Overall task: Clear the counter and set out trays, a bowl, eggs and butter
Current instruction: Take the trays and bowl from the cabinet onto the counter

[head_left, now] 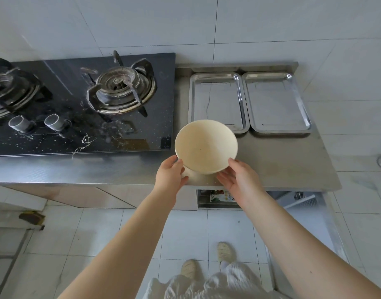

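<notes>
A cream bowl (pixel 205 145), empty inside, is held tilted above the steel counter (pixel 282 160) near its front edge. My left hand (pixel 171 175) grips the bowl's near left rim, thumb on top. My right hand (pixel 239 176) cradles its near right side with the thumb on the rim and the fingers underneath. Two empty steel trays lie side by side at the back of the counter: the left tray (pixel 217 102) just beyond the bowl, the right tray (pixel 275 102) beside it. No eggs or butter are in view.
A black glass gas hob (pixel 77 104) with two burners and two knobs fills the counter's left part. The counter ends at the right. Below the front edge an open compartment (pixel 217 197) holds a packet. My slippered feet stand on the tiled floor.
</notes>
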